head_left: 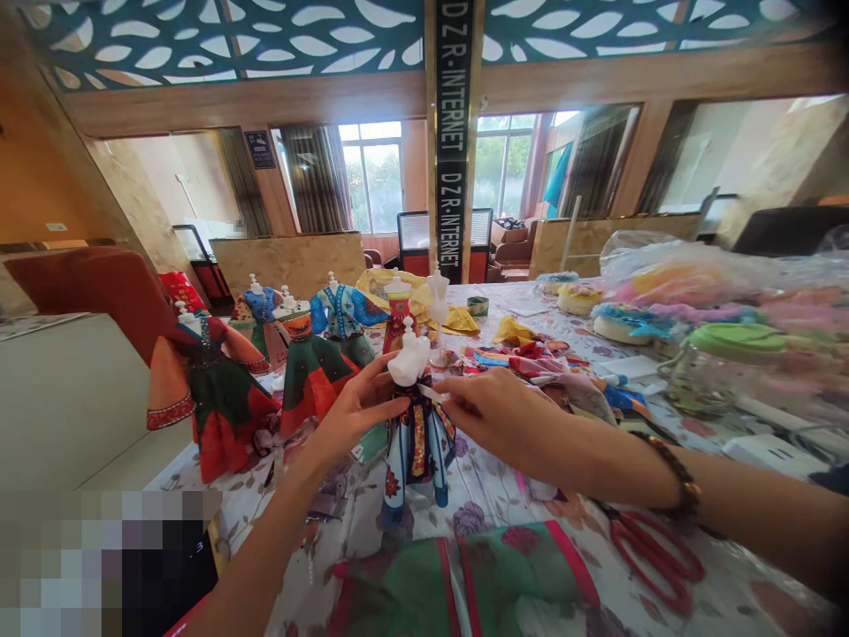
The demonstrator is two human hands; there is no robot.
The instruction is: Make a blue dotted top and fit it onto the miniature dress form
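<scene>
1. Left fingers (385,410) hold dressed mannequin (409,361); right fingers (455,389) pinch white strip (432,395) at its 3 o'clock;
2. Mannequin upright; red scissors (646,563) on counter (487,485), 4 o'clock from it.

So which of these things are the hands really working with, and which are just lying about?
In use:
- small white mannequin, in the left hand
- its blue-and-white outfit
- thin white strip, in the right hand

Probably just lying about:
- red-handled scissors
- green fabric with pink edging
- green-lidded jar
</scene>
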